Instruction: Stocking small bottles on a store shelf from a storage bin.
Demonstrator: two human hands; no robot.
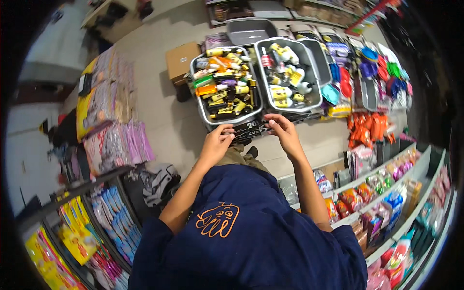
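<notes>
My left hand (219, 142) is raised at the near edge of a grey plastic tub (222, 122) packed with small bottles, its fingers bent and apart. My right hand (284, 133) hovers near the front corner of a second grey tub (290, 110), thumb and fingers spread. Neither hand visibly holds anything. Between the hands and below the tubs lie black plastic packs (250, 129) with white print. The left tub holds dark, orange and yellow-labelled bottles (219, 96); the right tub holds fewer, mostly white bottles with yellow labels (281, 93).
A cardboard box (182, 59) stands left of the tubs, an empty grey tub (251, 32) behind them. Coloured bowls (330, 94) and orange packs (362, 132) lie to the right. Stacked bags (105, 141) stand at left. Stocked shelves (377, 203) flank me at lower right and lower left.
</notes>
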